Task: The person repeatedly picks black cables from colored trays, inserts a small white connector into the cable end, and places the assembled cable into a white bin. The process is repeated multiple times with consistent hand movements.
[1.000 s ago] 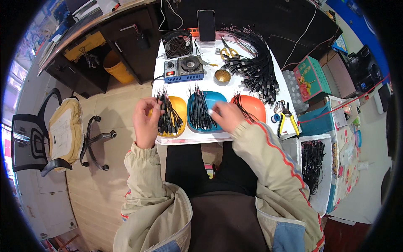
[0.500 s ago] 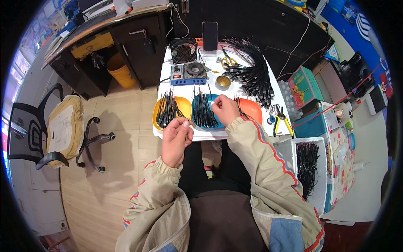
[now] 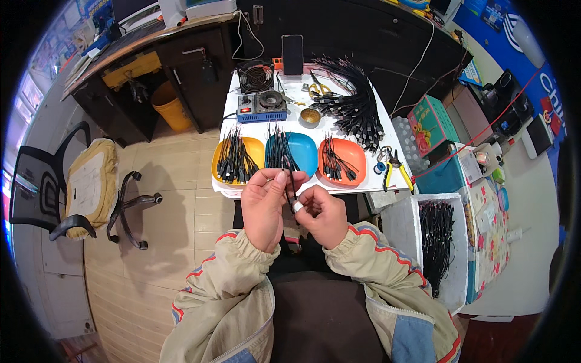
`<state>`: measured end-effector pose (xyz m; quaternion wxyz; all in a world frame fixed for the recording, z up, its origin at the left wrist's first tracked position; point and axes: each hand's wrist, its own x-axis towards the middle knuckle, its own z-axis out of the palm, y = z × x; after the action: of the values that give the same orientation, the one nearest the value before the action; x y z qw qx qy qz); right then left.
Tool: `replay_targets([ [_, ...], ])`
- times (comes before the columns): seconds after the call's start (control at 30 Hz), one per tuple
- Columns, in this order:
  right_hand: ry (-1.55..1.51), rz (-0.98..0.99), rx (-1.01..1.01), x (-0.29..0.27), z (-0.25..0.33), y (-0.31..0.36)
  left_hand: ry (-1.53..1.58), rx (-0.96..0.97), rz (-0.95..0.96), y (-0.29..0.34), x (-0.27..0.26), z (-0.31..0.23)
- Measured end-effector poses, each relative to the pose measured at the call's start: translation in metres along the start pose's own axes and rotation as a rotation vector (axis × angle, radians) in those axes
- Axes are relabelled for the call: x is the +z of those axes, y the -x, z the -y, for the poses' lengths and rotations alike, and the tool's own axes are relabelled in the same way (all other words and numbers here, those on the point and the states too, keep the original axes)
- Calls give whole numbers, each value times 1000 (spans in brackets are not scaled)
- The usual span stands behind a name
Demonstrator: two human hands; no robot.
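In front of my body, a short black cable (image 3: 290, 186) with a pale, shiny connector at its lower end is between my two hands. My left hand (image 3: 265, 204) pinches its upper part, while the fingers of my right hand (image 3: 322, 216) close around the connector end. Just beyond are three trays of short black cables: a yellow tray (image 3: 259, 149) on the left, a blue tray (image 3: 307, 151) in the middle and an orange tray (image 3: 358, 156) on the right. My left hand overlaps the near edge of the blue tray.
Behind the trays stand a blue soldering station (image 3: 261, 109), a fan (image 3: 256, 77), a phone (image 3: 292, 54) and a small round tin (image 3: 310, 117). A large cable bundle (image 3: 357, 106) spreads at the right, above yellow-handled pliers (image 3: 396, 169). A white foam box (image 3: 411, 242) holds more cables.
My right hand has come back from the blue tray towards my body and now meets my left hand at the cable. My left hand has shifted slightly right.
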<state>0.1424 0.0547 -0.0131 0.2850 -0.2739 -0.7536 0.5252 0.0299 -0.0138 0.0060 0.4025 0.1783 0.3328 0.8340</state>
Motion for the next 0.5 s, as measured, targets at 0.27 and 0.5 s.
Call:
replay_targets([
  [0.27, -74, 106, -108, -16, 1, 3, -50, -31, 26, 7, 4, 5],
  [0.5, -275, 141, -108, -44, 15, -19, -163, 41, 47, 9, 3, 0],
])
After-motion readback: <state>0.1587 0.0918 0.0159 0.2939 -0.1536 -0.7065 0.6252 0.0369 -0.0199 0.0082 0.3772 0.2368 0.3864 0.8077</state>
